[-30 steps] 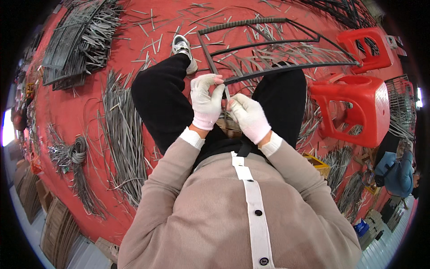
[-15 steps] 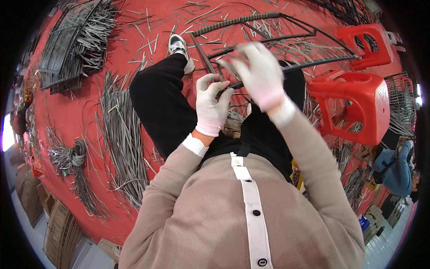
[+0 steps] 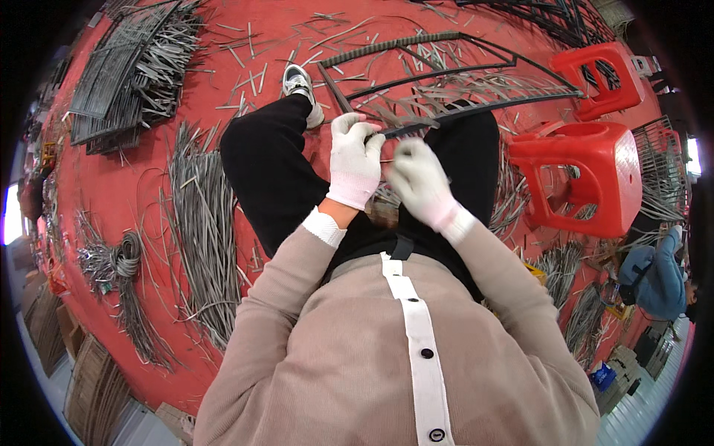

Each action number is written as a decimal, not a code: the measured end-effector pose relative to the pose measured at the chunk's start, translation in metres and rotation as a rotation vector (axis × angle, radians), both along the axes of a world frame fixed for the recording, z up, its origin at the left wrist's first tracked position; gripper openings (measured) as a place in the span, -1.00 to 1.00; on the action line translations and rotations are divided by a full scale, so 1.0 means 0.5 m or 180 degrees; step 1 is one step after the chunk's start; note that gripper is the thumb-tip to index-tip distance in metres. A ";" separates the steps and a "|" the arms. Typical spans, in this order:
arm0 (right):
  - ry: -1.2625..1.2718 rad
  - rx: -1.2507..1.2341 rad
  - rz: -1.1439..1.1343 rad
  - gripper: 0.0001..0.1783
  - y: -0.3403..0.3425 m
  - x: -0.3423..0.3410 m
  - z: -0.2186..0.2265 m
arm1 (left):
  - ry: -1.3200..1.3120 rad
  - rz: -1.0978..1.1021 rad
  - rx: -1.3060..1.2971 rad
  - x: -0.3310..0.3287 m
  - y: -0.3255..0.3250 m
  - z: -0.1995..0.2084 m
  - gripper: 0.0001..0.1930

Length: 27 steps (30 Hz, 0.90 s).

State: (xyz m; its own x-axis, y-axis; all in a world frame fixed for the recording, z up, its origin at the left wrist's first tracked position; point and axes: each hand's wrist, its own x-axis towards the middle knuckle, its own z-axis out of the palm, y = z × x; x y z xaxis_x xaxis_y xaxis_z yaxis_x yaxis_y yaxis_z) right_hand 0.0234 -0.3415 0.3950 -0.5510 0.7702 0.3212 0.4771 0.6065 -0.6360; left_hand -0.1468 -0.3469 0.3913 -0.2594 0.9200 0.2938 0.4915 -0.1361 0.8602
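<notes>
A dark frame of thin bars lies across my lap and stretches away to the far right. Its far bar is wrapped closely in a grey-brown strip. My left hand, in a white glove, pinches the frame's near end with thumb and fingers. Just right of and slightly below it is my gloved right hand, blurred by motion, its fingers curled inward. A thin line shows between the two hands, but what the right fingers hold is too smeared to make out. A short grey strip end sticks out along the near bar.
Two red plastic stools stand at the right. Long grey strips lie in a bundle on the red floor at the left, near a tied coil. Stacked dark frames sit far left. A person is at the right edge.
My right hand has come down and toward me from above the frame to beside my left hand. The left hand keeps its hold, tilted slightly, while the view has shifted a little.
</notes>
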 end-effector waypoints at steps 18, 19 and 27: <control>-0.1352 -0.0307 -0.0396 -0.81 0.062 -0.073 -0.034 | 0.0050 -0.0229 -0.0219 -0.024 0.005 -0.001 -0.85; -0.1109 -0.0369 -0.0100 -0.82 0.041 -0.028 -0.009 | -0.0023 -0.0233 -0.0211 -0.023 0.005 -0.002 -0.85; -0.0592 -0.3088 -0.2811 -0.60 -0.367 0.568 0.167 | -0.0169 -0.0304 -0.0261 -0.005 0.001 -0.003 -0.89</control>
